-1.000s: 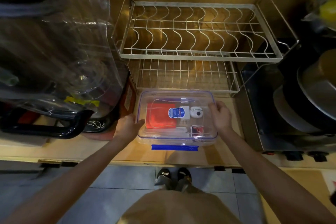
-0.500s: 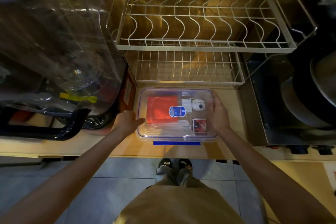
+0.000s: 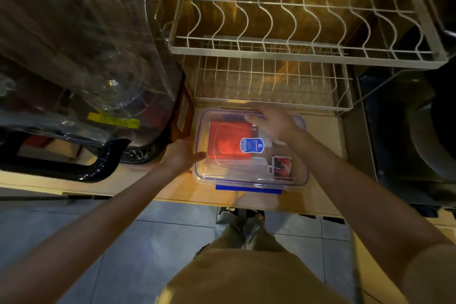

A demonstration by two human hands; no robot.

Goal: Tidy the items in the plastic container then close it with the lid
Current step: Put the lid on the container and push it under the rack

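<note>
A clear plastic container with blue trim stands on the wooden counter, with its clear lid lying on top. Through the lid I see a red packet, a blue-and-white label and a small red-and-white box. My left hand rests against the container's left side, thumb on the lid's edge. My right hand lies flat on the lid's far right part, fingers spread towards the far edge. A blue latch sticks out at the near side.
A two-tier wire dish rack stands right behind the container. A large clear plastic jug with a black handle sits to the left. Dark pots and a stove are on the right. The counter's front edge runs just below the container.
My right hand has moved from the container's right side onto the top of the lid, towards the far edge. The left hand stays at the left side. The view has shifted closer.
</note>
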